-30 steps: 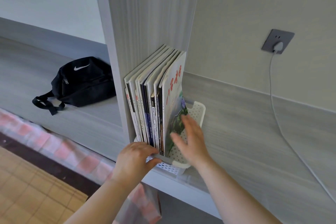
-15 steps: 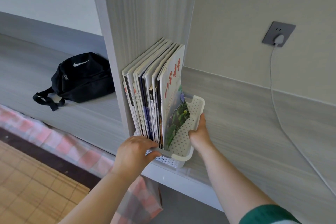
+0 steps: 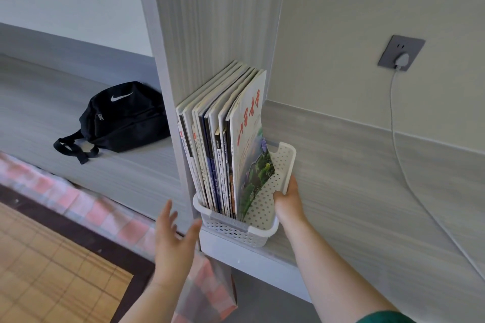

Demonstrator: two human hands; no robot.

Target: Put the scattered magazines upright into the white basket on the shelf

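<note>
Contact: right hand [image 3: 287, 198] grasps right side wall of white basket [image 3: 236, 233]. Free: left hand [image 3: 173, 238] open, fingers spread, holds nothing, just beside basket front-left corner. Position: basket on shelf [image 3: 354, 191], between hands, long axis front-to-back; right hand nearer. Load: magazines [image 3: 223, 154] upright in basket left half, leaning on divider panel [image 3: 210, 34]. Judgement: only basket alignment remaining.
</note>
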